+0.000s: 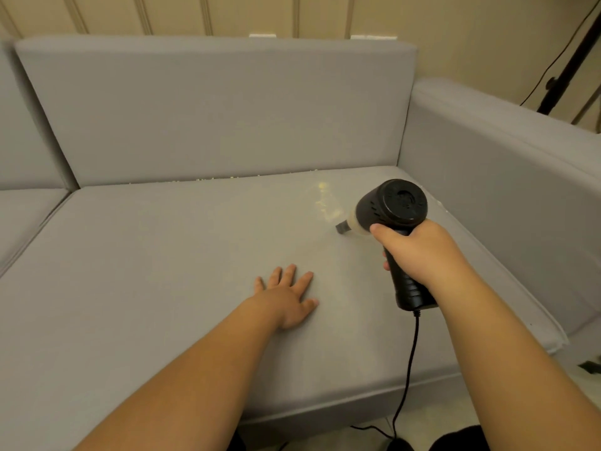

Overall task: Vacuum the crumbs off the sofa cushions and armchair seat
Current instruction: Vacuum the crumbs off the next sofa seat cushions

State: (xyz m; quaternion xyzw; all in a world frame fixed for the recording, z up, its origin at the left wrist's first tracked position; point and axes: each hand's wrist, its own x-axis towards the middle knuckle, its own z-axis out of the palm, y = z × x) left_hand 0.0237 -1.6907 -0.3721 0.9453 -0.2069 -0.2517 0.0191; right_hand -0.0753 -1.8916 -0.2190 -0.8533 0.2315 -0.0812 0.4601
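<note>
- The right hand (419, 252) grips the black handle of a handheld vacuum (395, 219), fingers wrapped round the handle and thumb laid up toward the motor housing; the forearm comes in from the lower right.
- The vacuum's round rear cap faces the camera, and its short nozzle (343, 227) points down and to the left of the gripping hand, at or just above the seat cushion (162, 255); whether it touches the fabric cannot be told.
- A black cord (411, 359) hangs from the bottom of the handle, below the right hand, and runs down past the front edge of the cushion.
- The left hand (287, 297) lies flat on the cushion with fingers spread and straight, palm down, holding nothing; its forearm reaches in from the lower left.
- Pale crumbs (325, 203) lie scattered just beyond the nozzle, ahead of the right hand and up toward the back cushion (211, 109).
- More crumbs sit in a thin line along the seam where seat meets back, well ahead of the left hand.
- To the right of the right hand the sofa arm (504, 164) rises close by, leaving only a narrow strip of seat on that side.
- To the left of the left hand the cushion stretches wide to the seam with the neighbouring seat (26, 216).
- The cushion's front edge lies nearer than both hands, under the forearms.
</note>
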